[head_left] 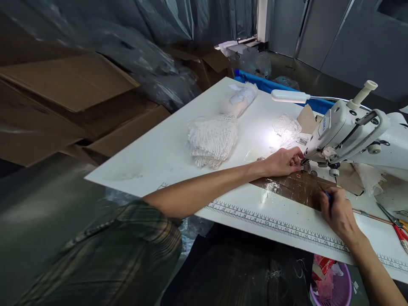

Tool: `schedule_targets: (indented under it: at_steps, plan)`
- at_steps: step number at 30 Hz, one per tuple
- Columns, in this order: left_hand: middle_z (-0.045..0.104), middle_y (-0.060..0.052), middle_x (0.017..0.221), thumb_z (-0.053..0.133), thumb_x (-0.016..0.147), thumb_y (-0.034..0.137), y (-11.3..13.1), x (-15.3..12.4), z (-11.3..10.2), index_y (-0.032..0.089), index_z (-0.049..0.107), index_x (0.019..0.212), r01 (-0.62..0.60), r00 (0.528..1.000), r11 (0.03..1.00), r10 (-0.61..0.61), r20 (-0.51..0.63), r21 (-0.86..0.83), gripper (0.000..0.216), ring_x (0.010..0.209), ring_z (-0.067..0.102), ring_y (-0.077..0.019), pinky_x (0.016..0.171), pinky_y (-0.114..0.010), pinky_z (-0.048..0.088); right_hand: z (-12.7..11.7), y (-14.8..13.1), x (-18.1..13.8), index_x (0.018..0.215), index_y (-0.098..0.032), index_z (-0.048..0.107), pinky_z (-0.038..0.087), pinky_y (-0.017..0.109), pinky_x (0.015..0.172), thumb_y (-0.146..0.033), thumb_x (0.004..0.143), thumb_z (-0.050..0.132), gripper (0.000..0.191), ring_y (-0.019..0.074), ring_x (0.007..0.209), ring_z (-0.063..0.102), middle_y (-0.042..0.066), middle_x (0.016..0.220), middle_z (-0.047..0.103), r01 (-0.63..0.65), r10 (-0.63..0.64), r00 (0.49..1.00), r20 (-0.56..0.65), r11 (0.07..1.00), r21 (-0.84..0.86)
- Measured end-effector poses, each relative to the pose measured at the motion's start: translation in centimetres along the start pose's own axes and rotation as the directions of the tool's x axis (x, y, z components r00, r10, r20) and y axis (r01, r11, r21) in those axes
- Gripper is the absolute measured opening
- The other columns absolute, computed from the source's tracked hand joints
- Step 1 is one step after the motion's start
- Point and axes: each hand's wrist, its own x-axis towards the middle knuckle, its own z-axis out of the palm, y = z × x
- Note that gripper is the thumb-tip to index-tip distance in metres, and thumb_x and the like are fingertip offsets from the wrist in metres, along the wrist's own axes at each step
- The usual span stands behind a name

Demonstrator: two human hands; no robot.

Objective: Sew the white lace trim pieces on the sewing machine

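Note:
My left hand (pixel 283 161) reaches across the white table (pixel 165 148) to the needle area of the white sewing machine (pixel 353 131), fingers pinched together at the presser foot; what they hold is too small to see. My right hand (pixel 338 212) rests on the table's front part, closed on a small blue-tipped tool (pixel 328 195). Between both hands lies a brown, glossy taped patch (pixel 296 187) on the table.
A pile of white lace (pixel 212 140) lies mid-table, more lace pieces (pixel 287 127) under the machine lamp (pixel 290 96). Scissors (pixel 393 221) lie at the right edge. A printed ruler (pixel 287 225) runs along the front. Cardboard boxes (pixel 70 106) stand left; a purple scrap bin (pixel 331 289) below.

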Motion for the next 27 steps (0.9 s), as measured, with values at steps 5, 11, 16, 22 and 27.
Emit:
schedule_targets:
  at_steps: [5, 11, 16, 22, 27]
  plan:
    - [0.076, -0.006, 0.087, 0.062, 0.089, 0.024, -0.8, 0.0, -0.5, 0.016, 0.047, 0.116, 0.052, 0.998, 0.984, -0.043, 0.053, -0.170, 0.032, 0.080, 0.073, -0.0137, 0.069, -0.025, 0.055, 1.9, -1.8, 3.2, 0.087, -0.021, 0.059, 0.035, 0.030, 0.049, -0.047, 0.099, 0.024, 0.045, 0.0192, 0.053, 0.056, 0.007, 0.066, 0.064, 0.034, -0.023, 0.993, 0.117, 0.994, -0.100]
    - [0.074, -0.011, 0.097, 0.056, 0.090, 0.024, -2.5, 0.4, -0.4, 0.014, 0.043, 0.117, 0.093, 0.987, 0.968, -0.059, 0.151, -0.232, 0.031, 0.081, 0.072, -0.0134, 0.065, -0.023, 0.053, 3.3, -1.1, 5.1, 0.093, -0.017, 0.065, 0.020, 0.029, 0.049, -0.055, 0.100, 0.018, 0.060, 0.0171, 0.047, 0.047, 0.009, 0.067, 0.065, -0.037, 0.081, 0.988, 0.131, 0.950, -0.309]
    - [0.071, -0.009, 0.093, 0.059, 0.086, 0.022, -3.0, 0.6, -0.2, 0.015, 0.043, 0.116, 0.121, 0.985, 0.935, -0.071, 0.158, -0.335, 0.034, 0.074, 0.067, -0.0120, 0.062, -0.023, 0.050, 3.2, -1.3, 5.8, 0.102, -0.018, 0.064, 0.022, 0.030, 0.052, -0.055, 0.101, 0.019, 0.059, 0.0191, 0.057, 0.056, 0.011, 0.078, 0.070, -0.023, 0.077, 0.983, 0.166, 0.952, -0.305]
    - [0.067, -0.005, 0.086, 0.057, 0.083, 0.022, -1.7, 0.7, -0.6, 0.012, 0.046, 0.116, 0.202, 0.974, 0.937, -0.161, 0.160, -0.285, 0.037, 0.074, 0.063, -0.0126, 0.064, -0.024, 0.048, 3.1, -1.8, 6.6, 0.106, -0.016, 0.066, 0.027, 0.031, 0.054, -0.056, 0.101, 0.021, 0.060, 0.0246, 0.068, 0.061, 0.014, 0.080, 0.070, 0.016, 0.044, 0.985, 0.169, 0.941, -0.338]
    - [0.065, -0.008, 0.095, 0.055, 0.083, 0.025, -0.4, 0.9, -1.0, 0.008, 0.045, 0.125, 0.313, 0.938, 0.920, -0.261, 0.227, -0.236, 0.047, 0.087, 0.062, -0.0169, 0.076, -0.029, 0.048, 3.5, -1.8, 7.0, 0.102, -0.015, 0.067, 0.030, 0.031, 0.055, -0.051, 0.102, 0.020, 0.059, 0.0237, 0.069, 0.061, 0.013, 0.079, 0.070, 0.133, -0.113, 0.991, 0.075, 0.916, -0.379]
